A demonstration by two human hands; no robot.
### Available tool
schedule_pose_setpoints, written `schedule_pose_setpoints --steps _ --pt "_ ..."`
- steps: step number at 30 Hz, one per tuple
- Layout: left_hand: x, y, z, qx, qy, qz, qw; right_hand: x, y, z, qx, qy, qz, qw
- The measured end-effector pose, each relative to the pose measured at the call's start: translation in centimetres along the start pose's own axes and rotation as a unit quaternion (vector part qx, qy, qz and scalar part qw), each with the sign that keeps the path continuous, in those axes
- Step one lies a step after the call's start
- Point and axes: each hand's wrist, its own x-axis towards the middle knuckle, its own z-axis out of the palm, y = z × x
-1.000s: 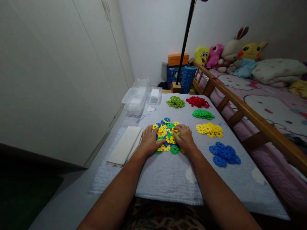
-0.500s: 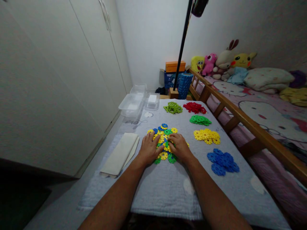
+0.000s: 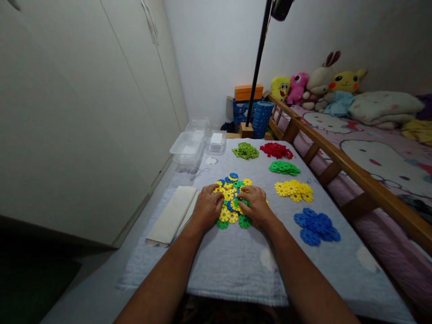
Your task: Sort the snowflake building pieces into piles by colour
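A mixed heap of yellow, blue and green plastic snowflake discs point(image 3: 229, 194) lies between my two hands. My left hand point(image 3: 207, 204) rests against the heap's left side, fingers bent and apart, thumb over the discs. On the other side my right hand point(image 3: 257, 206) touches the heap with fingers spread. Neither hand shows a disc clasped in it, though the discs under the fingers are partly hidden. To the right are sorted piles: blue discs point(image 3: 316, 227), yellow discs point(image 3: 294, 190), green discs point(image 3: 284, 168), red discs point(image 3: 276, 150) and light green discs point(image 3: 245, 150).
A folded cream cloth point(image 3: 173, 213) lies left of my left hand. Clear plastic boxes point(image 3: 187, 146) and a smaller clear box point(image 3: 216, 139) stand at the far left of the cloth-covered table point(image 3: 232, 265). A wooden bed rail point(image 3: 334, 173) runs along the right, and a black pole point(image 3: 258, 63) rises behind.
My left hand has drawn its fingers and thumb in, the thumb moving back from the middle of the heap. My right hand stays on the right side. The view has shifted slightly.
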Motion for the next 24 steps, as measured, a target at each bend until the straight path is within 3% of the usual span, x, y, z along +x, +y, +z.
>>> schedule_pose_setpoints --steps 5,12,19,24 --pt "0.0 -0.2 0.4 0.035 -0.021 -0.020 0.999 0.0 -0.5 -0.3 -0.040 0.023 0.030 0.998" --pt "0.2 0.1 0.8 0.053 -0.037 -0.043 0.997 -0.3 -2.3 0.4 -0.013 -0.019 -0.059 0.998" --pt "0.1 -0.3 1.2 0.076 0.004 -0.073 0.994 -0.1 -1.4 -0.1 -0.034 0.041 0.024 0.998" --pt "0.2 -0.1 1.1 0.074 -0.047 -0.063 0.994 -0.2 -0.5 0.0 -0.028 0.064 0.032 0.997"
